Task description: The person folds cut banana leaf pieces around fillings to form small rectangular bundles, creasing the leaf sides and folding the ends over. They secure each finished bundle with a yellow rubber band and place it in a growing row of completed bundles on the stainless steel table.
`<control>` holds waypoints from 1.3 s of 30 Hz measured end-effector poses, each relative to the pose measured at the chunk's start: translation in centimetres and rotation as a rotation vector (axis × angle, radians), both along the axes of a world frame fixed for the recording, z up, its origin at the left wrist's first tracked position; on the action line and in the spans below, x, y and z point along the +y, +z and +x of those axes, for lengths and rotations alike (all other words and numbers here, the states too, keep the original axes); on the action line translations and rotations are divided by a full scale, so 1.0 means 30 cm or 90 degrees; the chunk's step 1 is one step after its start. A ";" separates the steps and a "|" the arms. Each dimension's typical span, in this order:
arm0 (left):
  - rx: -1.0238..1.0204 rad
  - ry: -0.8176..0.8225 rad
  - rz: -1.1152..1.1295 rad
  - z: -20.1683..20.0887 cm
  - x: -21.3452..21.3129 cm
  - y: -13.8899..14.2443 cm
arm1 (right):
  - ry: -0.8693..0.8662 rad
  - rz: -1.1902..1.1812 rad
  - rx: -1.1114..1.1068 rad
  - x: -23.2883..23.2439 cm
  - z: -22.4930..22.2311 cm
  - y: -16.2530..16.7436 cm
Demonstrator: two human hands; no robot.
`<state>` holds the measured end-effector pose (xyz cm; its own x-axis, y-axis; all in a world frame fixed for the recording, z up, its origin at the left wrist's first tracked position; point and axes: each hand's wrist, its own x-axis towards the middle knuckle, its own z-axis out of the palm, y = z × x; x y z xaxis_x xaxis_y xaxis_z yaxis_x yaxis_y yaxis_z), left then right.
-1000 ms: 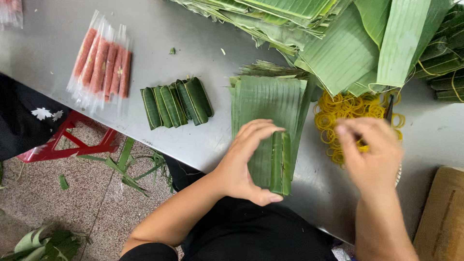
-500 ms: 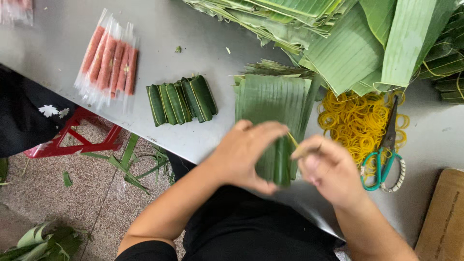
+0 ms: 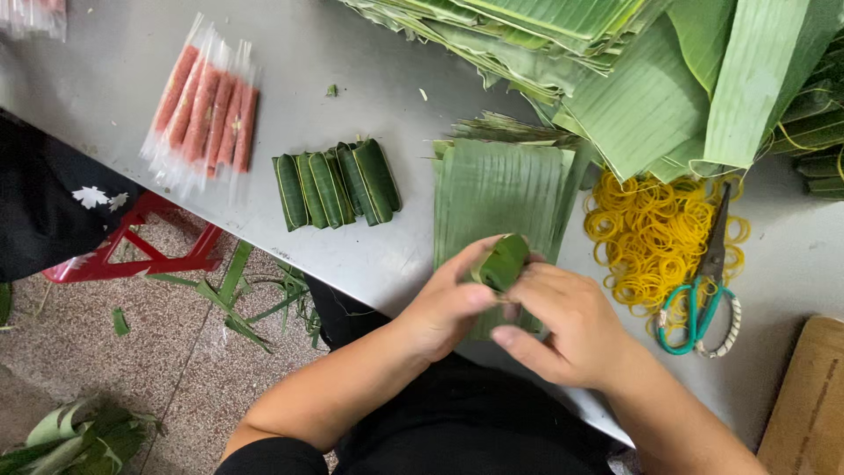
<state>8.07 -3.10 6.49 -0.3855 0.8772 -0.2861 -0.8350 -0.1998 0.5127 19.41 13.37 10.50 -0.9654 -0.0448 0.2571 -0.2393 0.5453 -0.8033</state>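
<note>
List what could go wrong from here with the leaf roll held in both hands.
1. The leaf roll is pinched only between the left hand and right hand, with no band on it visible; it may spring open.
2. The rubber bands lie past the right hand; reaching could loosen the grip.
3. The scissors rest on that pile, so a grab might snag them.
</note>
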 end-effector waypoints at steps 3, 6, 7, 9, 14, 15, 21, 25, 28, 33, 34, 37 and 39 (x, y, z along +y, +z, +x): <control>0.014 0.149 0.010 -0.093 -0.015 -0.005 | 0.072 -0.037 -0.189 0.011 0.028 -0.014; 0.382 0.279 -0.082 -0.130 -0.020 -0.039 | 0.189 -0.406 -0.183 0.047 0.080 -0.029; 0.561 0.280 -0.121 -0.116 -0.019 -0.051 | 0.165 -0.594 -0.167 0.051 0.092 -0.039; 0.906 0.307 -0.172 -0.092 -0.029 -0.069 | 0.112 -0.965 -0.125 0.056 0.106 -0.059; 1.482 0.411 -0.076 -0.084 -0.046 -0.061 | -0.211 -0.787 -0.294 0.017 0.096 -0.157; 1.492 0.409 -0.034 -0.093 -0.039 -0.053 | -0.241 -0.621 -0.305 0.008 0.093 -0.186; 1.205 0.149 -0.086 -0.086 0.017 0.018 | 0.109 -0.711 -0.337 0.089 0.167 -0.252; 1.239 0.088 -0.214 -0.087 0.044 0.040 | -0.088 -0.623 -0.356 0.067 0.165 -0.228; 1.140 0.074 -0.164 -0.094 0.061 0.042 | -0.123 -0.583 -0.250 0.006 0.152 -0.195; 0.897 -0.084 0.080 -0.131 0.031 0.055 | -0.182 -0.736 -0.318 0.009 0.135 -0.196; 0.882 -0.118 0.103 -0.146 0.011 0.063 | -0.151 -0.787 -0.319 0.017 0.132 -0.203; 0.861 -0.203 0.133 -0.193 -0.035 0.096 | -0.072 -0.851 -0.349 0.043 0.124 -0.212; 0.891 -0.223 0.129 -0.216 -0.058 0.129 | -0.042 -0.778 -0.400 0.055 0.115 -0.199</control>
<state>1.60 -4.85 10.37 -0.0011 0.9619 0.2734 0.2934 -0.2611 0.9196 22.85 15.01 4.52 -0.9242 -0.0576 -0.3775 0.3380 -0.5834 -0.7386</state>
